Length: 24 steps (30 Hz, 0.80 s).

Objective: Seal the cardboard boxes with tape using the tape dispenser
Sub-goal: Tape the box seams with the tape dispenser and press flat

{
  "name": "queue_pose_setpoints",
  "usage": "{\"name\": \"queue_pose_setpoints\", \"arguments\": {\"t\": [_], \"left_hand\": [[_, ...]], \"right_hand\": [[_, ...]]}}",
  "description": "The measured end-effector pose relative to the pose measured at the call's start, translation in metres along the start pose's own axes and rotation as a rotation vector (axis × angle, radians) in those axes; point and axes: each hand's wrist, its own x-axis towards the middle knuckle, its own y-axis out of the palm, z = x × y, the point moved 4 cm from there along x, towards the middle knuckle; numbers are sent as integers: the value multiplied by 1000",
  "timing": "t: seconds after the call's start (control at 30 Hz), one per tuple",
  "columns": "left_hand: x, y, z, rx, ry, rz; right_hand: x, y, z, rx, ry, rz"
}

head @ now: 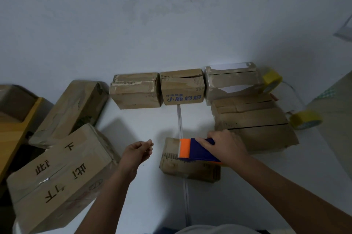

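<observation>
Currently my right hand grips the tape dispenser from above, fingers curled over its blue body, pressing it flat on top of the small box directly in front of me. The orange front edge points left, probably so that tape lays along the box's top seam as the dispenser travels. My left hand hovers just left of the box, fingers loosely curled and holding nothing; it does not touch the cardboard, though it is near enough to steady the box if it slides.

The small box sits on the white desk, across a thin strip running toward me. Three boxes stand in a row against the back wall, apparently queued, their flaps worn and torn. A larger flat box lies just right of the working box. Two yellow tape rolls rest at the right, within reach for reloading. More large boxes are stacked at the left, clear of the working area.
</observation>
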Motion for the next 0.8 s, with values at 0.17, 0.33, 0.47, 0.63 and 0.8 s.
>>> {"name": "queue_pose_setpoints", "arguments": {"t": [0.17, 0.33, 0.47, 0.63, 0.8], "left_hand": [[14, 0, 25, 4, -27, -51], [26, 4, 42, 44, -64, -44], [27, 20, 54, 80, -100, 16], [20, 29, 56, 244, 11, 13], [28, 33, 52, 631, -16, -13]], "right_hand": [[2, 6, 11, -79, 31, 39], [4, 8, 18, -121, 31, 58], [6, 9, 19, -143, 44, 72], [4, 9, 21, -167, 40, 55], [4, 7, 25, -177, 33, 61]]}}
